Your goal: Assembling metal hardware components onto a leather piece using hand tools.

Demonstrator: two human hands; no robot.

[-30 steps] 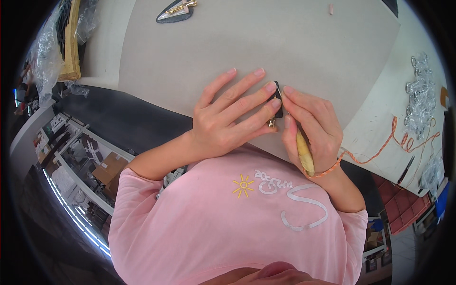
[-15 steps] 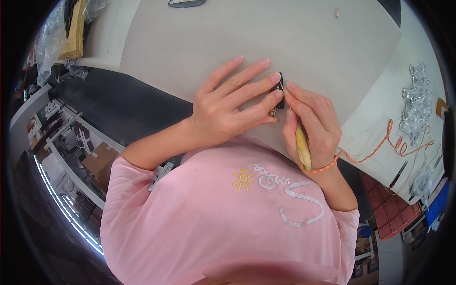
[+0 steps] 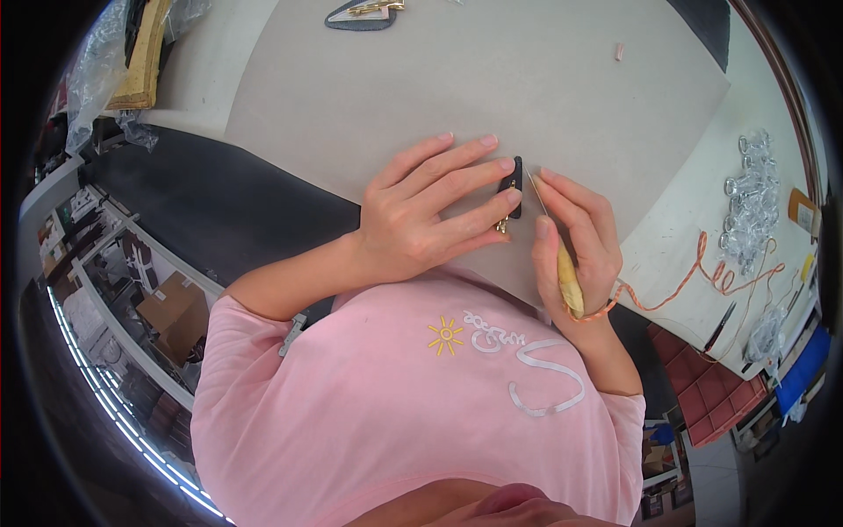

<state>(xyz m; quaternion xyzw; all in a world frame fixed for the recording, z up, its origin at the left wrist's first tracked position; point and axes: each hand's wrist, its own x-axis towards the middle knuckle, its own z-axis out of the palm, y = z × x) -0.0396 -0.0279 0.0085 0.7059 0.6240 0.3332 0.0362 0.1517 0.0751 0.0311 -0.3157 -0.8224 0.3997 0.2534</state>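
Note:
My left hand (image 3: 411,211) rests with its fingers spread, thumb and forefinger pinning a small dark oblong piece (image 3: 517,178) with gold metal parts at its near end. Fingers hide part of that piece. In a curled grip, my right hand (image 3: 593,241) holds a thin-pointed awl-like tool with a yellowish wrapped handle (image 3: 569,285). Its slender metal tip lies just right of the dark piece, apart from it. An orange-and-white cord (image 3: 650,307) runs from near my right wrist across the table.
A grey board (image 3: 421,79) lies under my hands. At its far edge sits a dark pointed-oval piece (image 3: 351,25) with gold metal pieces on it. A small pink bit (image 3: 620,52) lies far right. Clear rings or packets (image 3: 746,202) are heaped at right, near a dark pen (image 3: 722,325).
The tool's tip has drawn away from the dark piece, and my right hand's fingers have opened out slightly. My view has shifted, showing more of the far pointed-oval piece.

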